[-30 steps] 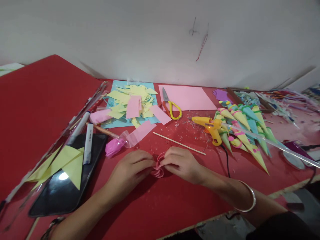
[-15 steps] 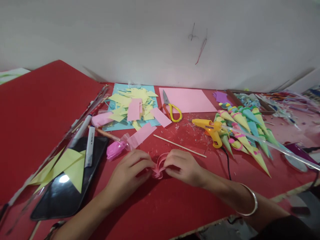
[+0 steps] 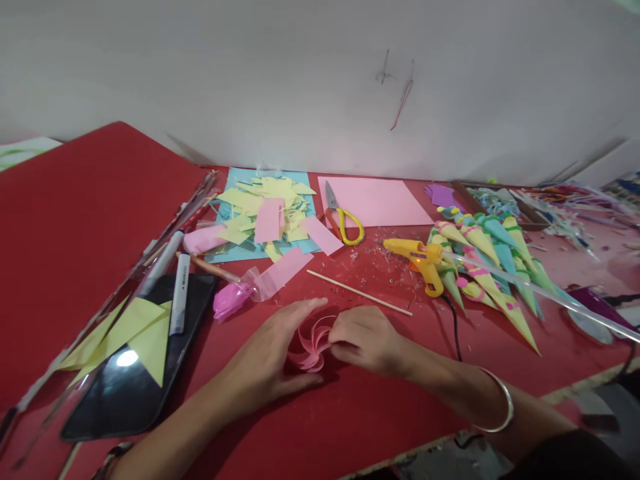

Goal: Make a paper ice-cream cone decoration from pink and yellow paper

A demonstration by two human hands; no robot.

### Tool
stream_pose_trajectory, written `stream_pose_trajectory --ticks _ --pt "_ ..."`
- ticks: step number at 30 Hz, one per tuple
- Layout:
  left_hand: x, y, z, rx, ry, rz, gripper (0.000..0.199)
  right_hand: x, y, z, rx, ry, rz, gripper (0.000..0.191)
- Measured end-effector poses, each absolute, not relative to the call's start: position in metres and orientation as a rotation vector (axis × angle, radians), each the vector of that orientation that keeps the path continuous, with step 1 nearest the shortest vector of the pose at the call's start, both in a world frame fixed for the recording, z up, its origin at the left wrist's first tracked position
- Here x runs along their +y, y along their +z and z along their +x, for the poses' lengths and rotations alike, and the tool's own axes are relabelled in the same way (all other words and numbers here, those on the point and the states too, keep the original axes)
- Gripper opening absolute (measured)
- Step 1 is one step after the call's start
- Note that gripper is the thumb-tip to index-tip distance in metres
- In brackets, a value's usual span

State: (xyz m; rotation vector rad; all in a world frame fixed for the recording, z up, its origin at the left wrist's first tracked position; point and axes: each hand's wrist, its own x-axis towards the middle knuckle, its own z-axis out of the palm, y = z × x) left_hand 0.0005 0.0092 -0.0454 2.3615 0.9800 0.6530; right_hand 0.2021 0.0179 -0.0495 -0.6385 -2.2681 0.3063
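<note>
A pink paper flower of thin curled strips (image 3: 313,352) sits between my two hands, low over the red table. My right hand (image 3: 367,339) pinches its right side, with the fingers closed on a strip. Curved around the flower's left side is my left hand (image 3: 273,353), its fingers stretched out and the thumb apart. Whether the left fingers touch the paper is hard to make out. Just beyond the hands lies a thin wooden stick (image 3: 360,293). To the left is a bright pink bundle in clear plastic (image 3: 233,300).
Farther back are scissors (image 3: 345,220), a pink sheet (image 3: 375,200) and a heap of yellow paper scraps (image 3: 245,200). A yellow glue gun (image 3: 417,257) lies right, beside several paper cones (image 3: 493,280). A dark phone (image 3: 120,393) and a marker (image 3: 180,293) lie left.
My left hand has let go of the pink paper strips and opened out to the left. More of the flower shows now, while my right hand still pinches it, slightly lower.
</note>
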Motion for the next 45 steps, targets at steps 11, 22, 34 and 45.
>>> stream_pose_trajectory --ticks 11,22,34,45 --pt "0.004 -0.040 0.006 0.981 0.626 2.323 0.070 0.018 -0.047 0.202 -2.369 0.214 -0.586 0.031" --pt "0.003 -0.038 0.004 0.996 0.604 2.345 0.058 0.017 -0.049 0.203 -2.346 0.279 -0.636 0.028" --pt "0.009 -0.027 0.005 0.960 0.647 2.301 0.024 0.014 -0.040 0.203 -2.299 0.574 -0.831 0.039" --pt "0.007 -0.025 0.005 0.942 0.676 2.253 0.022 0.016 -0.040 0.204 -2.333 0.541 -0.831 0.039"
